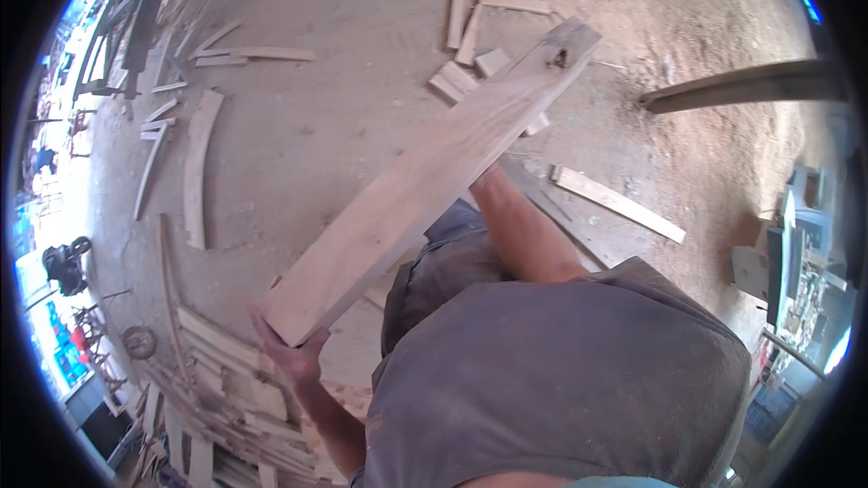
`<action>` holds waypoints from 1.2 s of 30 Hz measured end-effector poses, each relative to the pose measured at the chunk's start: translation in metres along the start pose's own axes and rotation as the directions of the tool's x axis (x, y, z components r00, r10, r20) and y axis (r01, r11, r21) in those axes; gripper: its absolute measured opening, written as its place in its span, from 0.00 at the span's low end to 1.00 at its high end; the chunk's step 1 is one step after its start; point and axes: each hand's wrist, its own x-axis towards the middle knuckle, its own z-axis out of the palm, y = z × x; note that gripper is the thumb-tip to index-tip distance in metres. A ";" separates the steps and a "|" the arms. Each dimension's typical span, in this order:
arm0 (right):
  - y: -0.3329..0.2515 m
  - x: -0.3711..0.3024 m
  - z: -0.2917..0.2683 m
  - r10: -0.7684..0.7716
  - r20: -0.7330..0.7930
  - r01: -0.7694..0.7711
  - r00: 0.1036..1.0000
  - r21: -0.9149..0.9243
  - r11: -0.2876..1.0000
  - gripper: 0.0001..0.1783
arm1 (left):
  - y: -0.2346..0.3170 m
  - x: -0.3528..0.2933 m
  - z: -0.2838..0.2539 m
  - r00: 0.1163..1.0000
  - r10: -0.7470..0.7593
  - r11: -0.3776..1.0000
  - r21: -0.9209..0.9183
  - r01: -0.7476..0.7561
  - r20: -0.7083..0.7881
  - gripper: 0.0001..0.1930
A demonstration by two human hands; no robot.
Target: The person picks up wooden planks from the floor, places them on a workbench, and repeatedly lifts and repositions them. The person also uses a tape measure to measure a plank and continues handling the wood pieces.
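While the left hand [294,360] grips one end, a long board [398,199] slants across the view

The board is pale wood, flat and wide. It runs from the lower left to the upper right, and it is held up above the floor [353,108]. A dark hole [559,58] shows near its far end.

The left hand is at the near end. Its fingers are on one side and its thumb is on the other, closed around the wood. The right arm [524,230] reaches under the board, close to the middle. Only a bit of the right hand [483,177] shows at the board's edge. The rest is behind the wood, so I cannot tell if those fingers are bent or straight.

The person has on a dark grey shirt [561,370] and dark trousers [466,253]. Wood lies all around. Near the far half of the board, some short blocks [452,81] sit close together. Off to the left is a long plank [201,172], and off to the right is a thin strip [619,203]. At the lower left, lots of sticks lie in a messy heap [240,407]. A small round wheel [139,342] is near that heap. Over on the right, a dark post [750,88] pokes in, with brown dust [714,32] near its foot.
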 end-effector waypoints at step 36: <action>0.082 0.612 0.282 -0.183 0.077 0.176 0.980 0.084 0.981 0.16 | 0.047 0.739 0.047 0.464 0.883 0.410 0.363 -0.836 0.070 0.42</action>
